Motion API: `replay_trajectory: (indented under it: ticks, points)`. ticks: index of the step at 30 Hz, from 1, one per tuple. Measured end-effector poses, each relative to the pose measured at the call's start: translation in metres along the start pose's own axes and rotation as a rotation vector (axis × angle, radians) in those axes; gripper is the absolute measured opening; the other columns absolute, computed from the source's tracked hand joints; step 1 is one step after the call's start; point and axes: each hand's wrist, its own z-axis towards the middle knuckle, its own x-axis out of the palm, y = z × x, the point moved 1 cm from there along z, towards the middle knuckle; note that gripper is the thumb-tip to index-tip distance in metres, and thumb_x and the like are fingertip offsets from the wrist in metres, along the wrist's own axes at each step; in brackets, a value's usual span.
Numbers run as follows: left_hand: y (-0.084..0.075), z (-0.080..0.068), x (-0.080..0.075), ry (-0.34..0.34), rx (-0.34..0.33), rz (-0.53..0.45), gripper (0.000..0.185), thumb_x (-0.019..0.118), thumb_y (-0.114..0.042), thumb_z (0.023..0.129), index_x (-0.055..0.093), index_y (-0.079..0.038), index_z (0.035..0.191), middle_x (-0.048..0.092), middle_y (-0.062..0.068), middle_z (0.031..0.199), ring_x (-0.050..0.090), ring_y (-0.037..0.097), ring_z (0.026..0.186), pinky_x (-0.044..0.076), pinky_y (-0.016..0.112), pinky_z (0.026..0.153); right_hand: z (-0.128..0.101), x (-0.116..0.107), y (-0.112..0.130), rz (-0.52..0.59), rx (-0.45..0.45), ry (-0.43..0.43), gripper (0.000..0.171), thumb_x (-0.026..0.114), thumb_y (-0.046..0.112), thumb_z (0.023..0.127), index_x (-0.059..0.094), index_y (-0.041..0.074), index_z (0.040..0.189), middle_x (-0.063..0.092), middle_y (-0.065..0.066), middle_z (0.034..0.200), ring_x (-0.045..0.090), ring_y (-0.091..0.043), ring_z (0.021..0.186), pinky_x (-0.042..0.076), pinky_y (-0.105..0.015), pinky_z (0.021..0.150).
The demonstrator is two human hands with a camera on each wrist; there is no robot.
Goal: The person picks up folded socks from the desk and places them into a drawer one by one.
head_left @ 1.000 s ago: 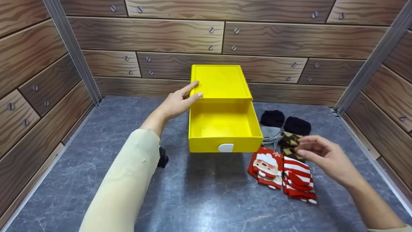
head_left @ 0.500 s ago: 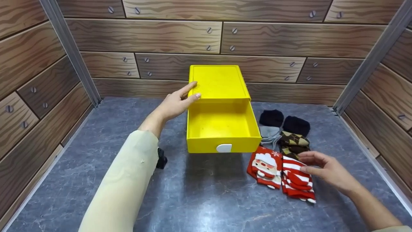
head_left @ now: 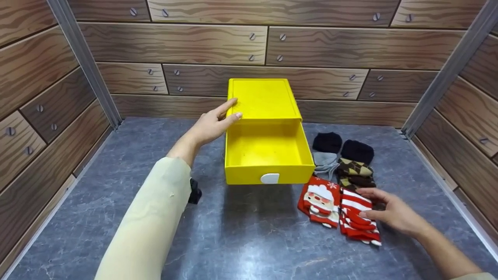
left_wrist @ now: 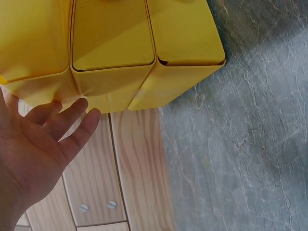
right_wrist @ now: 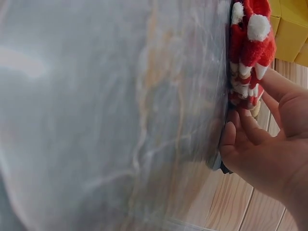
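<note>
In the head view my left hand [head_left: 210, 123] rests on the upper left edge of a yellow drawer box [head_left: 264, 97], thumb and fingers spread. Its drawer [head_left: 270, 175], with a white tab on the front, stands pulled out and bare inside. My right hand [head_left: 397, 212] is at the right edge of the folded red-and-white striped socks [head_left: 356, 217]. In the right wrist view its thumb touches the top of the striped socks [right_wrist: 252, 43], while the other fingers lie low beside them. Folded red Santa socks [head_left: 321, 202] lie just to the left.
Behind the red socks lie brown patterned socks [head_left: 355, 167], a grey folded sock pair [head_left: 325, 160] and two black folded bundles [head_left: 327, 142]. A small black object [head_left: 195, 191] sits beside the left sleeve. Wood-patterned walls [head_left: 175, 42] enclose the grey marbled table [head_left: 241, 241].
My right hand has come down and toward me from over the brown patterned socks to the edge of the striped socks. My left hand has stayed on the box.
</note>
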Motion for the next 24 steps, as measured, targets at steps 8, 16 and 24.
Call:
replay_trajectory:
  ticks: [8, 16, 24]
  points:
    - [-0.0001, -0.0017, -0.0008, 0.004, -0.001, -0.019, 0.079, 0.054, -0.073, 0.100, 0.027, -0.043, 0.168, 0.035, 0.003, 0.171, 0.042, 0.023, 0.151, 0.040, 0.046, 0.118, 0.0028, 0.0035, -0.0020, -0.021, -0.013, -0.026, 0.066, 0.088, 0.016, 0.088, 0.059, 0.002, 0.146, 0.068, -0.016, 0.121, 0.062, -0.021, 0.100, 0.050, -0.028, 0.084]
    - [0.0011, -0.0011, -0.0004, 0.002, 0.000, -0.032, 0.078, 0.055, -0.071, 0.101, 0.027, -0.043, 0.168, 0.035, 0.004, 0.171, 0.043, 0.024, 0.151, 0.041, 0.047, 0.118, 0.0044, 0.0052, -0.0025, -0.052, 0.011, -0.033, 0.067, 0.089, 0.018, 0.088, 0.059, 0.005, 0.147, 0.065, -0.012, 0.115, 0.058, -0.022, 0.099, 0.048, -0.032, 0.084]
    - [0.0015, 0.0001, -0.0004, 0.005, -0.006, -0.033, 0.078, 0.055, -0.071, 0.101, 0.027, -0.043, 0.168, 0.035, 0.003, 0.171, 0.042, 0.023, 0.151, 0.040, 0.046, 0.119, 0.0051, 0.0061, -0.0022, -0.068, 0.063, -0.027, 0.069, 0.088, 0.020, 0.089, 0.057, 0.005, 0.149, 0.063, -0.013, 0.109, 0.058, -0.023, 0.097, 0.047, -0.035, 0.082]
